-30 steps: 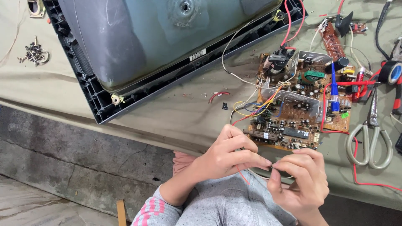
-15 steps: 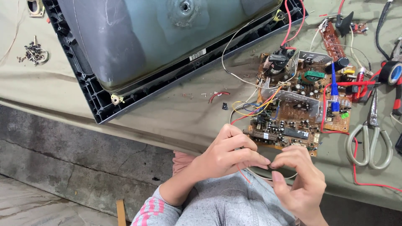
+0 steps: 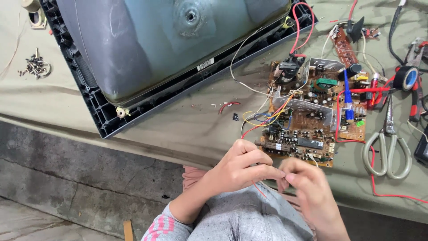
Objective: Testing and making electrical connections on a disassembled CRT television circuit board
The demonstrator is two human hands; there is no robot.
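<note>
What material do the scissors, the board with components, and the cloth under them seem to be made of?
The pale-handled scissors look like dull grey metal blades with light, probably plastic-coated loops. The brown circuit board appears to be matte resin laminate, crowded with parts and coloured wires. The olive-beige table cloth looks like woven fabric, judging by its soft creases.

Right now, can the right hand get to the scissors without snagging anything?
Probably yes. The right hand is pinching a thin red wire with the left hand; the scissors lie open on the cloth to its right, only a red lead nearby.
</note>
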